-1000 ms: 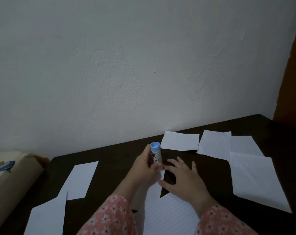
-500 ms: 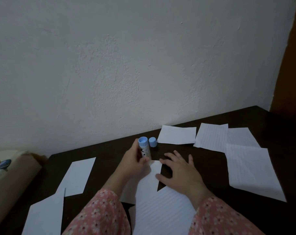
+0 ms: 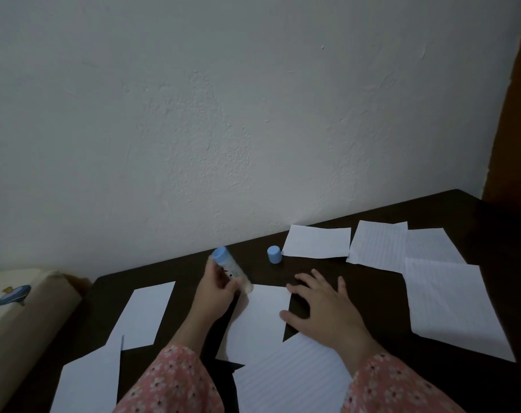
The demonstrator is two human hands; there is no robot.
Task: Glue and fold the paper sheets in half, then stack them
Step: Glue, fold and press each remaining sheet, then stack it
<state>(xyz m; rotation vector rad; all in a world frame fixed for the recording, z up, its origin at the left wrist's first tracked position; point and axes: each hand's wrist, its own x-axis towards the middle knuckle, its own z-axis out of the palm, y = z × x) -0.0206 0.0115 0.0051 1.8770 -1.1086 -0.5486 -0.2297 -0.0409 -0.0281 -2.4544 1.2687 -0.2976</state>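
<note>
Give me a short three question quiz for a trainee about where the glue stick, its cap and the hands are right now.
1. True or false: the small blue plastic cap is still fitted on the clear glue stick with the blue base.
2. Which hand grips the glue stick? A) left hand B) right hand C) both
3. Fill in: the glue stick's open tip touches the far left corner of the plain white paper sheet, and the right hand lies flat at that sheet's ____ edge.

Key: 1 false, the cap stands apart on the dark wooden table; 2 A; 3 right.
</note>
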